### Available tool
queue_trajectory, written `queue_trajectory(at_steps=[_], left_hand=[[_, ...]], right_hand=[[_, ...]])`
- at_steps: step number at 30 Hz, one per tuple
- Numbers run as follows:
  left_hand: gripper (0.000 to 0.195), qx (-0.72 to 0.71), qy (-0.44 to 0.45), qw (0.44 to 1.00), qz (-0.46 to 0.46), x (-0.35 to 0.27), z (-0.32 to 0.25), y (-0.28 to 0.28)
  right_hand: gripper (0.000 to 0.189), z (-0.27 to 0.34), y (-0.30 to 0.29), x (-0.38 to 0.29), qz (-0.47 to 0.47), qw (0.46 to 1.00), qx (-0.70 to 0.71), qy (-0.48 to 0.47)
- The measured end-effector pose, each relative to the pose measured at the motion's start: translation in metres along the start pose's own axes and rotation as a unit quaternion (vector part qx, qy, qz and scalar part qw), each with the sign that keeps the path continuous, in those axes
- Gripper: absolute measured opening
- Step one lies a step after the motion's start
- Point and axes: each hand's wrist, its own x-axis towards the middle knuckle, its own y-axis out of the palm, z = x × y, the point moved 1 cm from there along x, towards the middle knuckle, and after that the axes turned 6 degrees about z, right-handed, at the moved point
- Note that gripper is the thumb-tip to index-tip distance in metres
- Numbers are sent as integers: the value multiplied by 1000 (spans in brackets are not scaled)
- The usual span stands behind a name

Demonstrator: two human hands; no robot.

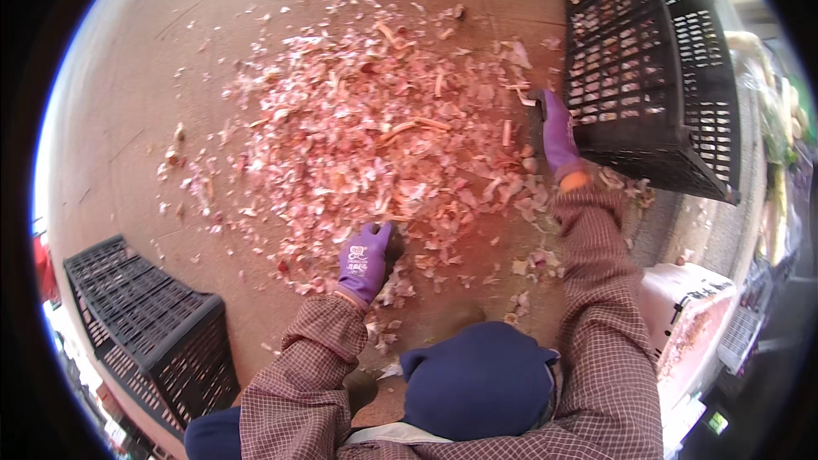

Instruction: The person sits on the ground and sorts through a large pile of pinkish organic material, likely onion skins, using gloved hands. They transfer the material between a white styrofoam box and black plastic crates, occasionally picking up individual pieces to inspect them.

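A wide heap of pinkish, papery skins and scraps covers the middle of the floor, with several pale stalk pieces on it. My left hand, in a purple and dark work glove, is at the heap's near edge, its fingertips close together by a thin pale piece; whether it grips that piece cannot be told. My right hand, gloved alike, is beside the black plastic crate at the right, and a short pale stalk piece shows at its fingertips. Small roundish pieces lie just left of its wrist.
A black slatted plastic crate stands at the upper right, skins showing through its slats. Another black crate is at the lower left. A white foam box bearing writing stands at the lower right, and bagged vegetables lie beyond the right crate.
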Motion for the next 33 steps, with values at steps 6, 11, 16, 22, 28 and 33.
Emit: queue_trajectory(at_steps=[6, 11, 16, 22, 28, 33], left_hand=[[15, -155, -74, 981, 86, 25, 1, 0], [21, -699, -68, 711, 33, 0, 55, -53], [23, -792, -42, 609, -4, -35, 79, -102], [16, -533, -112, 819, 181, -46, 38, -68], [28, -399, -171, 895, -101, -55, 46, -23], [23, -455, -146, 871, -117, -55, 43, -27]], right_hand=[[34, 4, -39, -72, 30, 947, 268, 175], [46, -9, -6, -67, 66, 951, 26, 302], [36, 15, -29, -70, 106, 898, 321, 281], [25, 21, -41, -145, 194, 807, 554, 61], [28, 93, 104, -233, 455, 842, -183, -223], [23, 95, 135, -213, 377, 911, 16, -165]])
